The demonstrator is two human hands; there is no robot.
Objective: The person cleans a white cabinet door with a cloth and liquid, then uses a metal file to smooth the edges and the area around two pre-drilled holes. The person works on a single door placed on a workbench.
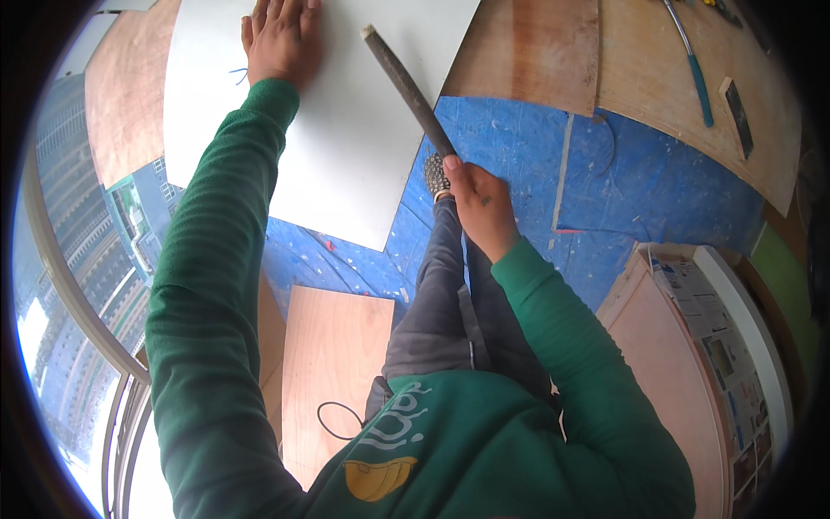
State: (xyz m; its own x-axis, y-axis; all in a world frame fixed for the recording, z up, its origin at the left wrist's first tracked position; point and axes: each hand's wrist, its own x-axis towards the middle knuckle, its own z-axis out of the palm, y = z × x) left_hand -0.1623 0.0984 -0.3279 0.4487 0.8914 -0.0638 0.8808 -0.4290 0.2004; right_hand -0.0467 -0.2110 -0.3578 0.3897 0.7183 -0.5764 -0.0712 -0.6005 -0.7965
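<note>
My left hand [284, 41] lies over the far part of a large white sheet [346, 164], its fingers stretched out and holding nothing. The hand is slightly blurred, and its fingertips run up to the picture's top edge. A thin blue loop or mark [239, 73] shows on the sheet beside it. In my right hand [482, 206] is a long dark stick [406, 91], gripped at its near end. The stick slants up and to the left across the sheet's right edge, ending in a pale, rough tip.
Blue covering [501, 130] spreads over the floor, flecked with white. Plywood sheets [527, 52] lie at the far right, bearing a teal-handled tool [700, 91] and a dark flat strip [737, 117]. Another wooden board [333, 363] is near my left leg. A window frame [65, 268] borders the left.
</note>
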